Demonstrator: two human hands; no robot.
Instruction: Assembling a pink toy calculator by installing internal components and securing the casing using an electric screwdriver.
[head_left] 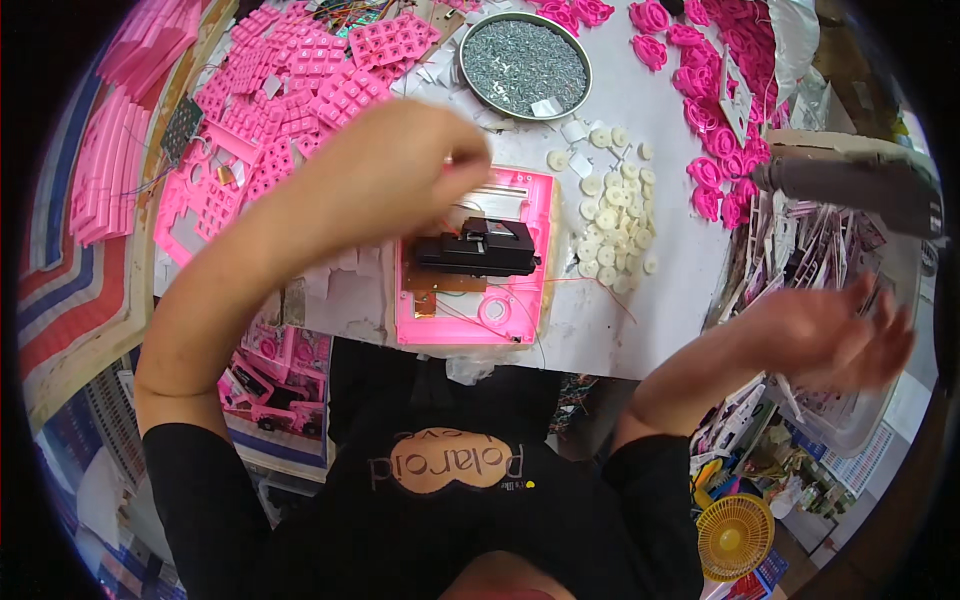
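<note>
A pink plastic casing [542,300] lies on the table in front of me, with a black mechanism [490,250], a brown circuit board [440,283] and thin wires in it. Over the casing's far left part is my left hand [425,155], its fingers curled together; what they hold, if anything, is hidden. Out to the right, my right hand [840,335] is blurred, fingers apart and holding nothing I can see. Just beyond it a grey electric screwdriver [850,190] hangs in the air, apart from the hand.
A round metal tray [466,75] of small screws stands at the back. Cream plastic wheels [615,215] lie right of the casing. Pink keypads [320,60] pile up far left, pink rings [705,120] far right. A bin of white strips [800,250] stands beside the table.
</note>
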